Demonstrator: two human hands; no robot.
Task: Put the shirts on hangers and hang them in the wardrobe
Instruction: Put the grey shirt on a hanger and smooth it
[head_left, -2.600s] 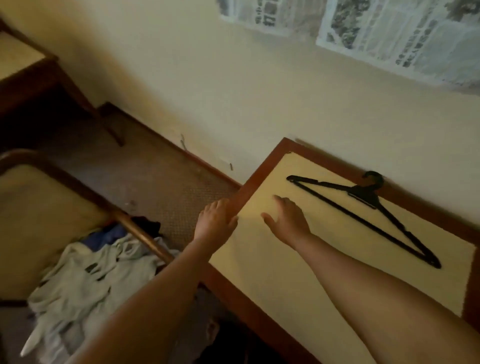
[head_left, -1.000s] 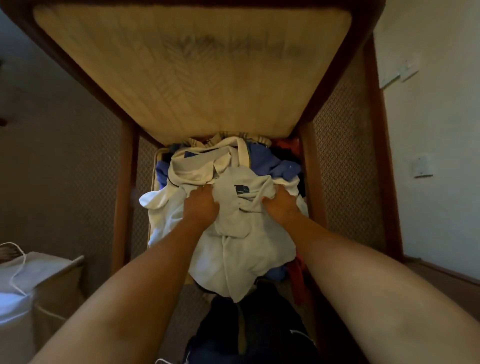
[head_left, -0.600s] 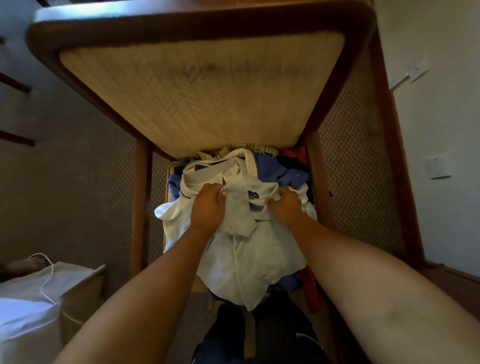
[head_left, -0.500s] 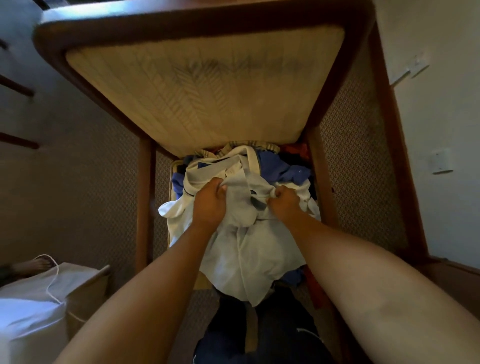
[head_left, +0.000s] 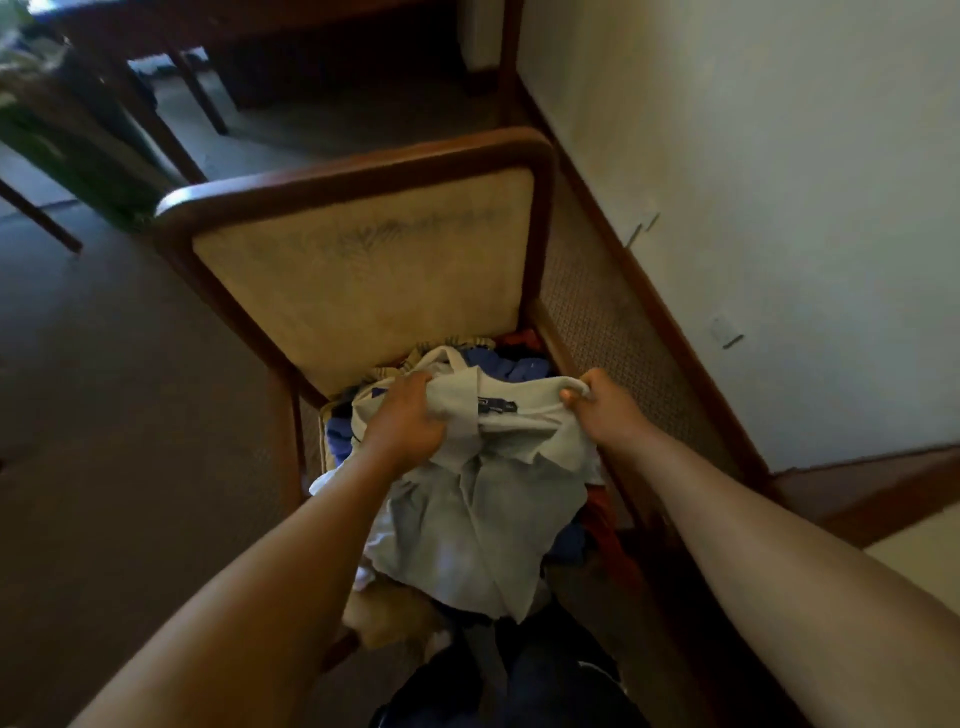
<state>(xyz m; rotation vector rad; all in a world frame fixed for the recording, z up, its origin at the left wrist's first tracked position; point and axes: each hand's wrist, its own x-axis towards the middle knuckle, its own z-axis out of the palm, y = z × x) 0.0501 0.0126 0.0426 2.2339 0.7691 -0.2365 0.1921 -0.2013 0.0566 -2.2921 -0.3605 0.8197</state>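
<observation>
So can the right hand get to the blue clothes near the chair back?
Probably yes. The blue clothes lie uncovered just beyond the right hand, but that hand grips the pale shirt and must let go.

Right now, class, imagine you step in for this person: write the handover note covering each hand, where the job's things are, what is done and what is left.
Left hand: grips the pale shirt near its collar.
Right hand: pinches the same shirt at the other side of the collar.
The shirt is held spread between both hands over the clothes pile on the chair; its lower part drapes down the pile.
Done: one shirt picked out.
Left: no hanger or wardrobe is in view; put this shirt on a hanger, hang it, then do the remaining shirts.
</observation>
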